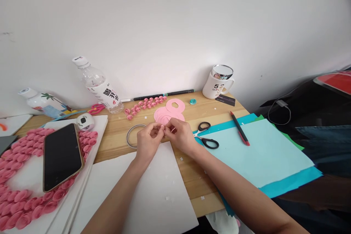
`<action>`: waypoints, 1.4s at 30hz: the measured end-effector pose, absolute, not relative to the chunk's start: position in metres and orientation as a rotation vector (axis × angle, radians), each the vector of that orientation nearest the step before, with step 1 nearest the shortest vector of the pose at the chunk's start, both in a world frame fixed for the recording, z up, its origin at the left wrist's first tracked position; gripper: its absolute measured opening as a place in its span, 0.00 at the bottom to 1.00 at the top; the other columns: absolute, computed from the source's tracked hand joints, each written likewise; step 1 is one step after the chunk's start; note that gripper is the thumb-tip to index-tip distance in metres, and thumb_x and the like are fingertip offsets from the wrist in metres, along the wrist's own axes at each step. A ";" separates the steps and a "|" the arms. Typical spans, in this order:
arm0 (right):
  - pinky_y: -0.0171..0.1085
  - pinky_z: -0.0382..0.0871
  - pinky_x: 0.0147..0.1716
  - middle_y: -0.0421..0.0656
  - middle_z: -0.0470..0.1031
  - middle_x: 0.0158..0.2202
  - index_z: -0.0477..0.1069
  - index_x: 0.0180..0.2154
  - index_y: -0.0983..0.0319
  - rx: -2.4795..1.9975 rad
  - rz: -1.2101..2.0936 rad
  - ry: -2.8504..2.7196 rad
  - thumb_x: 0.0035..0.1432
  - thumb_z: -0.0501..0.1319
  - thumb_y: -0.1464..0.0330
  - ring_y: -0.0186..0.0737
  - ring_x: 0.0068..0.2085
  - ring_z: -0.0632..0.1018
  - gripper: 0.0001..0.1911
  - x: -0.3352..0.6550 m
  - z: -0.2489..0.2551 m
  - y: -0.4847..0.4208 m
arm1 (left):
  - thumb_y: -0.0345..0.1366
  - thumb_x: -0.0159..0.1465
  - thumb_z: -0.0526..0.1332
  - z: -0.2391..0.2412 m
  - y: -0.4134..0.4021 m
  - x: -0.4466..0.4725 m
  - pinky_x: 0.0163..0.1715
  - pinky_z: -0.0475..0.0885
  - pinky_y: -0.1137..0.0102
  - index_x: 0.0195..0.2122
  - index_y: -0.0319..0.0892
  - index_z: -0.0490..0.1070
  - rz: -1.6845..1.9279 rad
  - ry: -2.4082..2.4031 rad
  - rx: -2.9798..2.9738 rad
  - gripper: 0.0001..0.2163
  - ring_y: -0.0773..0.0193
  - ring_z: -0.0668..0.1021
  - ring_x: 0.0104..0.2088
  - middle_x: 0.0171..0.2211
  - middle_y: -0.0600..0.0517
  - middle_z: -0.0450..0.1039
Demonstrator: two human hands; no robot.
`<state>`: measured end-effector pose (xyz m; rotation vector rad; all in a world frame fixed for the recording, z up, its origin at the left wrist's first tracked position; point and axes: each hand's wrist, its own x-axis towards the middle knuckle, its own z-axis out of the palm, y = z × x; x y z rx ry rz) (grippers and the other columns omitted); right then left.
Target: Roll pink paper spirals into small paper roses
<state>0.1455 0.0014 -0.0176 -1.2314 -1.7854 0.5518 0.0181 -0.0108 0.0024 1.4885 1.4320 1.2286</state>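
My left hand [150,137] and my right hand [179,133] meet over the table, fingertips pinched together. Whatever lies between them is very small and mostly hidden by the fingers; a pinkish bit seems to show. Just behind the hands lie flat pink paper rings and discs [175,106], partly covered by them. Several small rolled pink paper flowers [145,104] sit in rows farther back. A roll of tape [131,137] lies beside my left hand. To the right of my right hand rest black-handled scissors [210,143], their blades partly hidden. White foam board or paper [161,186] extends under my forearms.
At left, a phone [63,157] lies on a board with pink paper flowers [24,204]. A water bottle [102,87] and a white mug [218,82] stand by the wall. A teal paper coil [193,101] is at the back. A pen [240,128] lies on blue sheets [263,153].
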 end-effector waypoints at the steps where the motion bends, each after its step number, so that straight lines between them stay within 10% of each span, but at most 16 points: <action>1: 0.30 0.61 0.23 0.37 0.69 0.21 0.62 0.23 0.61 -1.235 0.610 -1.739 0.50 0.54 0.71 0.31 0.22 0.69 0.06 0.145 -0.018 0.002 | 0.36 0.52 0.61 0.003 -0.011 0.018 0.24 0.73 0.74 0.27 0.39 0.71 1.225 1.421 1.470 0.06 0.66 0.77 0.23 0.23 0.52 0.74; 42: 0.31 0.68 0.23 0.38 0.69 0.21 0.64 0.22 0.62 -1.200 1.060 -1.208 0.48 0.58 0.67 0.32 0.23 0.71 0.07 0.127 -0.005 -0.011 | 0.41 0.51 0.63 0.008 -0.015 0.024 0.26 0.72 0.75 0.33 0.39 0.70 1.218 1.320 1.121 0.13 0.65 0.76 0.31 0.33 0.49 0.75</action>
